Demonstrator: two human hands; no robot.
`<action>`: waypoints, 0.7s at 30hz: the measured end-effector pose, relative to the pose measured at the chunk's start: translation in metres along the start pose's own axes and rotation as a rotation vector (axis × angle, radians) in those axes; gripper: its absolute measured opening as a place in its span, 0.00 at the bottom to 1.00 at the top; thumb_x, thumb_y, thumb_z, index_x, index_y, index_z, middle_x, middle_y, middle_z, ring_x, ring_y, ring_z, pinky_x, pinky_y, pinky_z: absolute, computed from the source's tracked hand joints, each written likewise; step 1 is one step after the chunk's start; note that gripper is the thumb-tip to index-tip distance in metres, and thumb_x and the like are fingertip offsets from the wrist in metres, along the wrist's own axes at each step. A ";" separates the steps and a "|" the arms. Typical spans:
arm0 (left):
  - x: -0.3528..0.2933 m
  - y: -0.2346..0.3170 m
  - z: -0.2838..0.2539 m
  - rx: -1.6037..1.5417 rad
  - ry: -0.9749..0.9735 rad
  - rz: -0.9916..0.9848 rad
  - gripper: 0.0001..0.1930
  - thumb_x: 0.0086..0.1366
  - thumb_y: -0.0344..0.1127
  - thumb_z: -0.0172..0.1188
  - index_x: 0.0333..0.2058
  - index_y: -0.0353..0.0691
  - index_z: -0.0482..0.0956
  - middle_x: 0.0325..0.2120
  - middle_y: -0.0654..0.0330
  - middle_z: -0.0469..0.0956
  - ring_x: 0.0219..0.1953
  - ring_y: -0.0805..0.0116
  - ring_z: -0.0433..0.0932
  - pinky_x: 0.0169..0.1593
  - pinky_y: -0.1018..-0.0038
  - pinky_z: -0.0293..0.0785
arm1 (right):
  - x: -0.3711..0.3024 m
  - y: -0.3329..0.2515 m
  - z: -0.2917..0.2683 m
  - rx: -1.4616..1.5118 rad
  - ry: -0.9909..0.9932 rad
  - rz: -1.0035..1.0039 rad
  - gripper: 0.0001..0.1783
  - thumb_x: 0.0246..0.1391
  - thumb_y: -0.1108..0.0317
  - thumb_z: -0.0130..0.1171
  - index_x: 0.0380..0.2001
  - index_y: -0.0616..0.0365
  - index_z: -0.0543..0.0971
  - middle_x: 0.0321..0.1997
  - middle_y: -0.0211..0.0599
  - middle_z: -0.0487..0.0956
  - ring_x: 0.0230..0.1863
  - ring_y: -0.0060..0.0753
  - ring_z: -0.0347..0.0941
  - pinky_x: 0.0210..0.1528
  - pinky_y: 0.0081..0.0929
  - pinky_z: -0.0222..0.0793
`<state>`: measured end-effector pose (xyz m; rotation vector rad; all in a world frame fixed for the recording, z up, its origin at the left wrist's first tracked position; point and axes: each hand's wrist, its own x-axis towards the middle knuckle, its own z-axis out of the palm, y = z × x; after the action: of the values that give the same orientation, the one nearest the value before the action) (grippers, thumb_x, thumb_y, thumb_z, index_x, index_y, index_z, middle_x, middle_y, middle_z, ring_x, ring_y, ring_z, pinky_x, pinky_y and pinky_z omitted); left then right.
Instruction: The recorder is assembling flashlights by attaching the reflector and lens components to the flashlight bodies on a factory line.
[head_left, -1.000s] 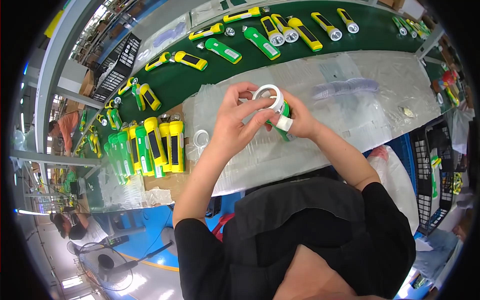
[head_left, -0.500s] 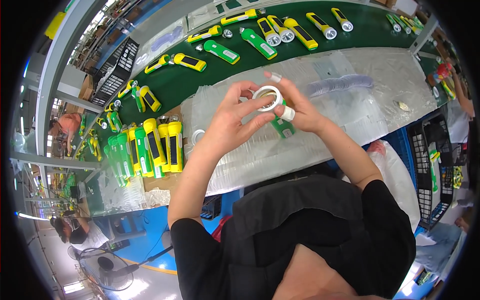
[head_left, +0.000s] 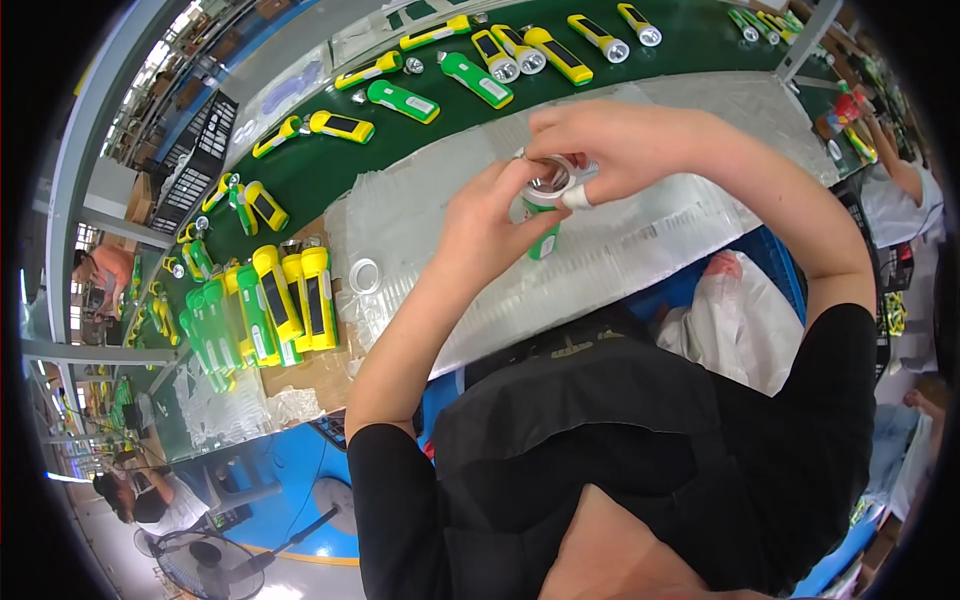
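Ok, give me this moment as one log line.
left hand: holding green flashlight | right hand: at its white ring | loose ring: lying on bench | flashlight cluster: left of hands

the right hand (head_left: 610, 145), spread open half a second ago, now arches over the white ring (head_left: 550, 194), fingers bent toward its far side and taped thumb near its right edge. the right forearm (head_left: 775, 180) now comes in higher, its elbow swung outward, and covers the row of clear discs. the left hand's (head_left: 485, 220) index finger no longer lies across the ring's opening. below it, the green flashlight (head_left: 546, 243) now slants down to the left. the loose ring (head_left: 351, 277) now shows whole beside the left forearm (head_left: 420, 330).
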<state>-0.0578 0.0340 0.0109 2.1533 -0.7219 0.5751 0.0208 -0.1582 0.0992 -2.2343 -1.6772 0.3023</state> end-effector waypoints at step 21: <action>-0.003 -0.008 0.009 -0.015 0.109 0.091 0.22 0.47 0.30 0.73 0.43 0.45 0.78 0.33 0.62 0.81 0.30 0.67 0.76 0.32 0.73 0.72 | 0.006 -0.014 0.017 -0.124 0.108 0.258 0.29 0.45 0.44 0.65 0.33 0.61 0.74 0.30 0.44 0.77 0.31 0.45 0.74 0.32 0.40 0.68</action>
<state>-0.0532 0.0321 -0.0006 2.0662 -0.7653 0.7266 0.0042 -0.1471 0.0890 -2.5145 -1.3890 0.1379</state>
